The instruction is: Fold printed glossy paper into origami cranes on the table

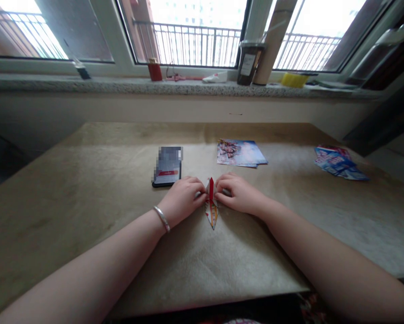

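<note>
A small folded paper piece (212, 211), white with red and yellow print, lies on the table between my hands. Its lower end comes to a point toward me, and a red strip runs up its upper part. My left hand (187, 195), a silver bangle at its wrist, pinches the paper's left side between thumb and fingers. On the right side my right hand (235, 191) pinches it the same way. The fingertips cover part of both edges. Just beyond my left hand lies a phone (168, 166) with its screen lit and partly blurred.
Glossy printed sheets (244, 153) lie beyond my right hand, and blue-and-red packets (338, 162) farther right. Along the granite windowsill (120, 87) stand a red container (154, 70), a dark lidded tub (250, 63), a cardboard tube (272, 49) and a yellow tape roll (294, 80).
</note>
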A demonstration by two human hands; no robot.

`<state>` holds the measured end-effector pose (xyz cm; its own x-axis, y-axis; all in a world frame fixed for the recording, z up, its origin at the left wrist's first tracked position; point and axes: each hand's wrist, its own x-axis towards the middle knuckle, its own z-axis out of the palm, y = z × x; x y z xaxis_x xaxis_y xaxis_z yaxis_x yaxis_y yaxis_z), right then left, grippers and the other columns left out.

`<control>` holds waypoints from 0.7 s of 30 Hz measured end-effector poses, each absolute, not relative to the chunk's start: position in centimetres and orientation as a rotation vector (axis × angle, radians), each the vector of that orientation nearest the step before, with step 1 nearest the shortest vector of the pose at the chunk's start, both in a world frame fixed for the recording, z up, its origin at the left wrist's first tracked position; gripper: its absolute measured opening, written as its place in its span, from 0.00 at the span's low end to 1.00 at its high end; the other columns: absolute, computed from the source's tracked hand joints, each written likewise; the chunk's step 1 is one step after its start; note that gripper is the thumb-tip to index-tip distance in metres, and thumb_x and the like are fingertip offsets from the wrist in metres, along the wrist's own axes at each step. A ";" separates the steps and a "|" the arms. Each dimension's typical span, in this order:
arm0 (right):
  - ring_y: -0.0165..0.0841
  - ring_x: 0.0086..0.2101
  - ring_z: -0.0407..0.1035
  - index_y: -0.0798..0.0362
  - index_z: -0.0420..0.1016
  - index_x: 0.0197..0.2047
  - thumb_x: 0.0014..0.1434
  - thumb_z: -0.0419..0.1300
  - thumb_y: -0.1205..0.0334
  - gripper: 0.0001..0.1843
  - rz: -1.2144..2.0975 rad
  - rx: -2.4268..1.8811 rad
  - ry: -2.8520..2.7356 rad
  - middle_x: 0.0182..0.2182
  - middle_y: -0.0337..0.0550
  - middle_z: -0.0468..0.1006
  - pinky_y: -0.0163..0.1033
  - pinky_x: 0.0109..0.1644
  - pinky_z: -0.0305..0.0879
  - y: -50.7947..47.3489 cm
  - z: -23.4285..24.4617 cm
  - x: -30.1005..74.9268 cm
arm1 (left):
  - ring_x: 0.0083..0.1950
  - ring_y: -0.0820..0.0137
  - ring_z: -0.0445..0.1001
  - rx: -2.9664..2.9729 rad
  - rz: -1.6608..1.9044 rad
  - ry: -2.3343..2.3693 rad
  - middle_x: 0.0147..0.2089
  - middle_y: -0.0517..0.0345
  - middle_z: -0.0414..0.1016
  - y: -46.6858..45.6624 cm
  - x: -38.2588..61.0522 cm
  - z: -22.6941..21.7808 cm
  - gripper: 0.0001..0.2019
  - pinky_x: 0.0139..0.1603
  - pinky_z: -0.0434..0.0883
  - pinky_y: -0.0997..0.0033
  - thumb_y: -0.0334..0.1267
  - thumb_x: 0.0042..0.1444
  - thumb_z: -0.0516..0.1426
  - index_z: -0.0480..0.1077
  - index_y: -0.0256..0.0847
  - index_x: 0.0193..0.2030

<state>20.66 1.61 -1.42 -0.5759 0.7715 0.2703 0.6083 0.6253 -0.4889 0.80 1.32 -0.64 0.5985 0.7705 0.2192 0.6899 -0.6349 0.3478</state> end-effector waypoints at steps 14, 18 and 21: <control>0.32 0.33 0.66 0.53 0.72 0.25 0.52 0.61 0.66 0.06 0.430 -1.221 -2.277 0.27 0.41 0.74 0.37 0.40 0.60 2.1 -2.3 20.2 | 0.41 0.68 0.71 2.535 0.665 1.229 0.38 0.54 0.74 1.5 0.9 -1.4 0.04 0.45 0.68 0.67 0.33 0.53 0.59 0.70 0.37 0.29; 0.33 0.34 0.66 0.52 0.76 0.29 0.55 0.61 0.63 0.04 0.439 -1.219 -2.269 0.29 0.41 0.75 0.38 0.42 0.61 2.2 -2.4 20.3 | 0.41 0.65 0.71 2.549 0.632 1.305 0.34 0.55 0.74 1.3 0.9 -1.2 0.05 0.46 0.68 0.64 0.36 0.53 0.60 0.70 0.38 0.31; 0.34 0.36 0.67 0.52 0.77 0.29 0.55 0.61 0.62 0.05 0.428 -1.229 -2.276 0.31 0.43 0.76 0.39 0.44 0.61 2.2 -2.5 20.4 | 0.42 0.65 0.72 2.456 0.665 1.356 0.36 0.55 0.75 1.2 0.8 -1.2 0.07 0.44 0.69 0.65 0.36 0.52 0.61 0.68 0.38 0.35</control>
